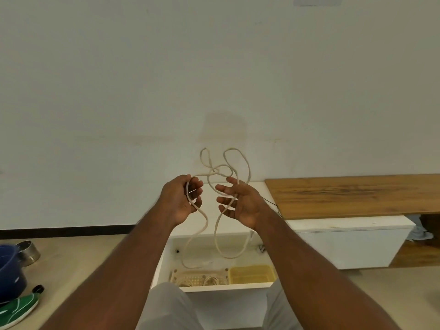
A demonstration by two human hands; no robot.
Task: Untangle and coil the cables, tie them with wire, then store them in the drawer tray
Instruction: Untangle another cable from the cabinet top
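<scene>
A long cream cable [240, 158] hangs tangled in front of the wall, with loops above both hands and a knot-like crossing between them. My left hand [183, 198] holds one strand, its fingers curled round it. My right hand [240, 201] is spread with straight fingers, and the cable runs across them. Two loops drop down into the open white drawer [226, 288]. In the drawer sit a cream perforated tray [197, 278] with coiled cables in it and a yellow tray [251, 273].
A low white cabinet [345, 236] with a wooden top [357, 196] runs to the right. A thin black wire [273, 206] lies near its left end. A blue bucket [9, 270], a steel bowl [28, 252] and a green shoe [16, 310] sit on the floor at left.
</scene>
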